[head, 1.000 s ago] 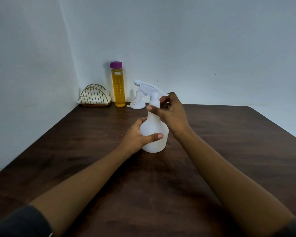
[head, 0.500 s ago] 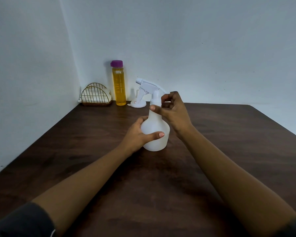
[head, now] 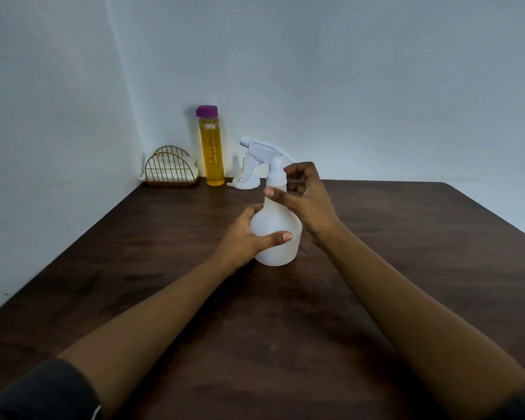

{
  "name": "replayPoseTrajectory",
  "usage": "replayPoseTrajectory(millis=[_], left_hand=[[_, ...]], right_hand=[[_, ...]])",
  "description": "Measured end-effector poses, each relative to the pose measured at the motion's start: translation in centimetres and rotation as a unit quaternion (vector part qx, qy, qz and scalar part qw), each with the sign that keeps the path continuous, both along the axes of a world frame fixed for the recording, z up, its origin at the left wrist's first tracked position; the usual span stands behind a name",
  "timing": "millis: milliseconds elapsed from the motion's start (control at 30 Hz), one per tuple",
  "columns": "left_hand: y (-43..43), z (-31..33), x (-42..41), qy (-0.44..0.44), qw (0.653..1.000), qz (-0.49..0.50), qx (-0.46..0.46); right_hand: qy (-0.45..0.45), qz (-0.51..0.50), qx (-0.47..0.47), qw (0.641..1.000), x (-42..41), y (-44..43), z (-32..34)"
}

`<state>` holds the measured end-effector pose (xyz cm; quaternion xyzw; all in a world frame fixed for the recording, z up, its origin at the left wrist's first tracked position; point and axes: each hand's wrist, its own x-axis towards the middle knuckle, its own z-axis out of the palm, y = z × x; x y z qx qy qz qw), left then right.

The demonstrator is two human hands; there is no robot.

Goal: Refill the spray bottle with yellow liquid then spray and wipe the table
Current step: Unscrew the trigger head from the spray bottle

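A white translucent spray bottle [head: 281,219] stands upright on the dark wooden table [head: 285,328], near its middle. Its white trigger head [head: 262,151] sits on top with the nozzle pointing left. My left hand [head: 243,237] grips the bottle's round body from the left, thumb across the front. My right hand [head: 309,204] holds the neck just under the trigger head, thumb on the front and fingers curled behind the collar. A tall clear bottle of yellow liquid [head: 211,150] with a purple cap stands at the back by the wall, out of both hands.
A white funnel-like piece [head: 246,182] lies on the table behind the spray bottle, beside the yellow bottle. A gold wire holder [head: 170,168] with white cloth stands in the back left corner. Walls close off the table's left and far sides.
My right hand's fingers have shifted slightly around the collar under the trigger head. The bottle and my left hand have stayed where they were.
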<state>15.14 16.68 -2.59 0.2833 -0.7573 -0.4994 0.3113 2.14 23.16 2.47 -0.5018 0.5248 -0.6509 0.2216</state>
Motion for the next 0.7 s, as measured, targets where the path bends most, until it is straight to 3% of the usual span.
replayPoseTrajectory(millis=[67, 167, 300, 400, 533, 700], left_hand=[[0.0, 0.0, 0.0, 0.003, 1.000, 0.000, 0.001], [0.0, 0.0, 0.0, 0.004, 1.000, 0.000, 0.004], [0.0, 0.0, 0.0, 0.004, 1.000, 0.003, 0.010], [0.0, -0.1, 0.0, -0.001, 1.000, 0.006, 0.006], [-0.1, 0.0, 0.0, -0.007, 1.000, 0.006, -0.003], [0.0, 0.0, 0.0, -0.005, 1.000, 0.006, -0.004]], right_hand=[[-0.001, -0.045, -0.017, 0.999, 0.4, -0.3, -0.1], [-0.007, -0.034, -0.018, 0.999, 0.6, -0.3, -0.1], [-0.053, 0.060, 0.002, 0.997, -0.3, 0.2, 0.1], [-0.035, 0.131, 0.027, 0.990, -0.9, 0.4, 0.1], [0.014, 0.032, 0.014, 0.999, -0.3, 0.1, -0.1], [0.013, -0.047, -0.010, 0.999, 0.6, -0.2, 0.1]])
